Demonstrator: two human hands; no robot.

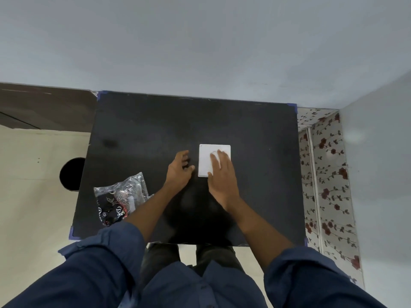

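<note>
A white rectangular card-like object [208, 157] lies flat near the middle of a black table [144, 130]. My right hand [222, 176] lies flat on its right half, fingers straight and pressing down. Just left of the white object, my left hand [180, 172] rests on the table, fingers loosely curled and its thumb tip near the object's lower left edge; whether they touch I cannot tell. A crinkled clear plastic bag [121, 197] with dark printed contents sits at the table's near left, beside my left forearm.
The table stands against a pale wall, with blue tape at its corners [292, 107]. A cream floor with a round black spot [71, 174] lies to the left. A flowered white surface [327, 174] runs along the table's right side.
</note>
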